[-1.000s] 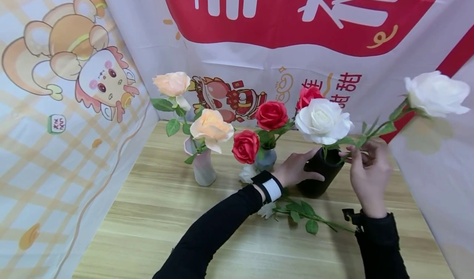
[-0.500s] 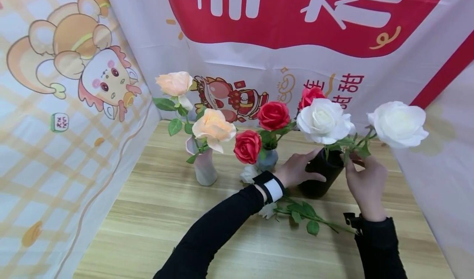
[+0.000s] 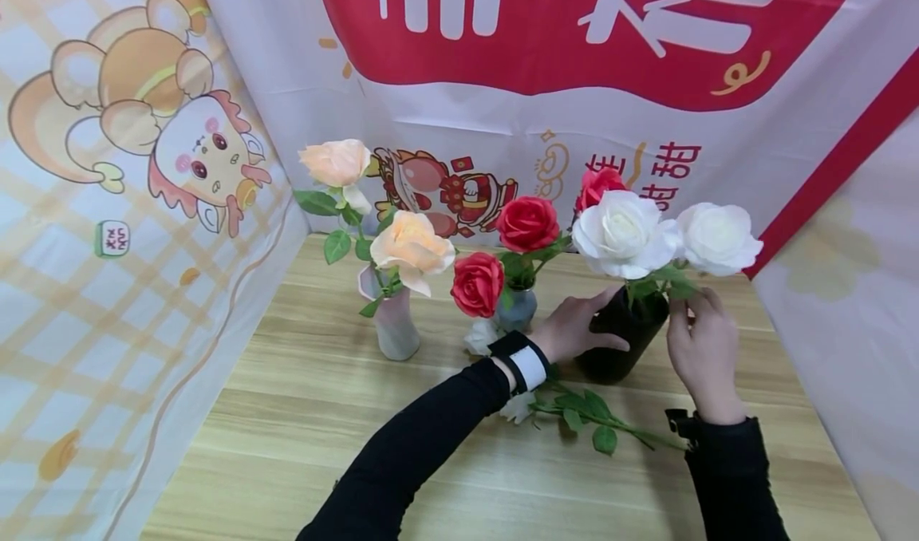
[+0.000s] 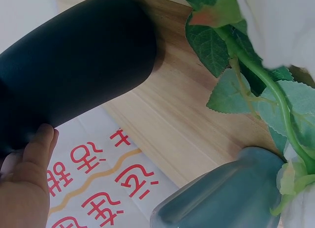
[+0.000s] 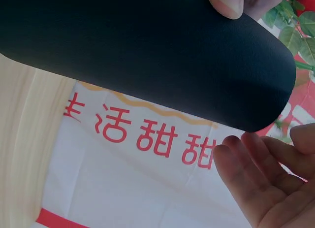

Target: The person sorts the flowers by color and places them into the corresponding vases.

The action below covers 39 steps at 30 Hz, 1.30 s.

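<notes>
My left hand (image 3: 574, 329) grips the tilted black vase (image 3: 617, 345), its thumb across the near side. In the left wrist view fingers (image 4: 37, 154) touch the vase's dark wall. Two white roses, one (image 3: 623, 234) at left and another (image 3: 718, 238) at right, stand in its mouth with their leaves at the rim. My right hand (image 3: 704, 349) is at the right of the rim, beside the leaves. In the right wrist view its fingers (image 5: 241, 174) are loosely bent by the rim, with no stem visible between them; the stem inside the vase is hidden.
Peach roses (image 3: 411, 246) stand in a pink-white vase (image 3: 395, 325) at left. Red roses (image 3: 527, 223) fill a small blue-grey vase (image 3: 515, 309) behind my left wrist. White roses with green stems (image 3: 603, 421) lie on the wooden table (image 3: 301, 445). Printed cloth (image 3: 459, 110) encloses the back and sides.
The right-hand white rose has swung left and come lower, close beside the other white rose. My right hand has shifted slightly left. The left hand keeps its hold on the vase.
</notes>
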{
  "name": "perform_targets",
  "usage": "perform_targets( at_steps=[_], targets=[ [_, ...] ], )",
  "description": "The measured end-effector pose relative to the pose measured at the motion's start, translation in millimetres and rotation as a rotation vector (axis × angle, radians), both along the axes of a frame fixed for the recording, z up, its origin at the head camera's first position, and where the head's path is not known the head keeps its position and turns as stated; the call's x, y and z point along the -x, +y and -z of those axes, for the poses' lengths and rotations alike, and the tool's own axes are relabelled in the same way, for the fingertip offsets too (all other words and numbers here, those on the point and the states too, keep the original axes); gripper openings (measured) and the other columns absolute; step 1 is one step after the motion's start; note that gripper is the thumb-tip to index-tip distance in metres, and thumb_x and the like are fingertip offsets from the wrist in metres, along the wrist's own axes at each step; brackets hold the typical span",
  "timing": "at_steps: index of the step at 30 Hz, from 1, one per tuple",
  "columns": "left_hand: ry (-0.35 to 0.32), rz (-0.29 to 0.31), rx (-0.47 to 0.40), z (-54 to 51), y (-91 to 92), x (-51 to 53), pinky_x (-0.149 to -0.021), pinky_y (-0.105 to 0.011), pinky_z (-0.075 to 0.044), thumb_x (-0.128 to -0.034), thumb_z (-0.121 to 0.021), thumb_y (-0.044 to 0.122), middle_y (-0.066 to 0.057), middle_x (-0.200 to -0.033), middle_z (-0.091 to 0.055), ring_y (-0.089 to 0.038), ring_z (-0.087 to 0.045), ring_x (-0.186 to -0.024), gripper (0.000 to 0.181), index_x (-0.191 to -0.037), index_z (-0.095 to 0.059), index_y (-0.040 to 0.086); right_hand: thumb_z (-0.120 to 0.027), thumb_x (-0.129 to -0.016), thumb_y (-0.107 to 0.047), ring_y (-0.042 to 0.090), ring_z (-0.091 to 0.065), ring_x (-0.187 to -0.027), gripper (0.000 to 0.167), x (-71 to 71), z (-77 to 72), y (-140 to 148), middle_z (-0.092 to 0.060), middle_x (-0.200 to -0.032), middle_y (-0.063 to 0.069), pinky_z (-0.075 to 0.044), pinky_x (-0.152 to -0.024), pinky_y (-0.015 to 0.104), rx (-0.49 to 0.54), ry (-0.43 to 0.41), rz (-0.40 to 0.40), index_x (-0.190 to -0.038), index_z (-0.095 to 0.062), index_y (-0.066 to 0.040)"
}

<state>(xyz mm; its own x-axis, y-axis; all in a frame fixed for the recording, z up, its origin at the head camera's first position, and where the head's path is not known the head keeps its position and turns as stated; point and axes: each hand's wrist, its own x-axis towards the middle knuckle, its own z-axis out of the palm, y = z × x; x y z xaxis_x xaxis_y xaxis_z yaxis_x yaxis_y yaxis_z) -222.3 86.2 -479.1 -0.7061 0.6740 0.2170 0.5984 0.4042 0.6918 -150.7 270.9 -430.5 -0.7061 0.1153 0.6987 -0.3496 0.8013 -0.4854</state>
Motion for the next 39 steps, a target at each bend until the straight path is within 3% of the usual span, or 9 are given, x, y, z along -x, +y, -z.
perform_targets(
  at_steps=[3,7,11,14,18,20,27,31,39],
  targets=[
    [-0.021,-0.002,0.004,0.6,0.2,-0.4,-0.096,-0.017,-0.039,-0.0851,-0.074,0.048,-0.005,-0.145,-0.049,-0.011,-0.052,-0.122,0.090,-0.157,-0.023,0.028,-0.054,-0.097,-0.001,0.031,-0.064,-0.084,0.023,-4.3,3.2,3,-0.068,-0.099,0.022,-0.036,-0.068,0.003,0.049,-0.023,0.003,-0.110,-0.070,0.010],
    [-0.029,-0.001,-0.004,0.1,0.2,-0.6,-0.097,-0.017,-0.038,-0.0850,-0.075,0.047,-0.005,-0.146,-0.048,-0.010,-0.051,-0.124,0.087,-0.155,-0.027,0.025,-0.055,-0.094,0.002,0.018,-0.063,-0.082,0.025,-11.5,7.2,5,-0.070,-0.097,0.017,-0.037,-0.066,0.001,0.090,-0.054,0.036,-0.113,-0.071,0.006],
    [-0.021,0.002,-0.011,-0.2,-0.3,-0.9,-0.096,-0.017,-0.039,-0.0851,-0.075,0.047,-0.005,-0.145,-0.049,-0.010,-0.052,-0.123,0.087,-0.155,-0.028,0.025,-0.056,-0.093,0.002,0.025,-0.065,-0.079,0.023,-18.5,11.5,6,-0.070,-0.095,0.017,-0.036,-0.065,0.003,0.070,-0.084,0.071,-0.110,-0.071,0.006],
    [-0.017,0.009,-0.022,-0.1,-0.4,-0.9,-0.095,-0.017,-0.040,-0.0854,-0.075,0.045,-0.004,-0.141,-0.053,-0.010,-0.053,-0.121,0.084,-0.154,-0.030,0.025,-0.058,-0.092,0.000,0.034,-0.066,-0.076,0.020,-24.9,14.8,4,-0.070,-0.093,0.019,-0.043,-0.063,0.015,0.023,-0.108,0.082,-0.105,-0.072,0.006],
    [-0.026,0.016,-0.034,-0.9,-0.6,-1.6,-0.093,-0.017,-0.040,-0.0858,-0.075,0.043,-0.004,-0.137,-0.056,-0.009,-0.054,-0.118,0.081,-0.152,-0.033,0.025,-0.060,-0.090,-0.005,0.031,-0.061,-0.061,0.015,-35.0,18.2,0,-0.066,-0.073,0.014,-0.042,-0.052,0.039,-0.060,-0.170,0.102,-0.088,-0.073,0.003],
    [-0.028,0.016,-0.035,-1.3,-0.5,-1.9,-0.092,-0.016,-0.041,-0.0858,-0.075,0.043,-0.005,-0.135,-0.057,-0.009,-0.055,-0.117,0.080,-0.151,-0.033,0.025,-0.061,-0.091,-0.010,0.026,-0.056,-0.055,0.017,-40.0,19.7,-1,-0.062,-0.064,0.008,-0.039,-0.047,0.039,-0.088,-0.241,0.101,-0.082,-0.072,-0.001],
    [0.000,0.010,-0.034,0.1,0.6,0.6,-0.086,-0.016,-0.043,-0.0859,-0.076,0.043,-0.006,-0.127,-0.061,-0.010,-0.059,-0.109,0.077,-0.148,-0.034,0.025,-0.063,-0.096,-0.019,0.014,-0.052,-0.055,0.020,-45.0,29.0,-10,-0.060,-0.066,-0.001,-0.042,-0.050,0.033,-0.149,-0.550,-0.096,-0.086,-0.073,-0.004],
    [0.003,0.009,-0.022,-0.1,1.4,1.2,-0.084,-0.017,-0.044,-0.0859,-0.075,0.045,-0.004,-0.126,-0.061,-0.009,-0.059,-0.107,0.079,-0.150,-0.033,0.026,-0.066,-0.094,-0.018,0.012,-0.053,-0.058,0.016,-45.9,37.8,-16,-0.061,-0.068,-0.003,-0.044,-0.054,0.034,-0.187,-0.612,-0.174,-0.084,-0.072,-0.007],
    [0.016,-0.003,0.001,-1.6,0.5,-1.5,-0.083,-0.017,-0.044,-0.0861,-0.074,0.045,-0.004,-0.121,-0.063,-0.009,-0.060,-0.103,0.074,-0.147,-0.036,0.025,-0.069,-0.091,-0.015,0.010,-0.057,-0.062,0.008,-47.0,55.0,-28,-0.064,-0.074,-0.003,-0.048,-0.056,0.035,-0.225,-0.625,-0.222,-0.085,-0.071,-0.010]
  ],
)
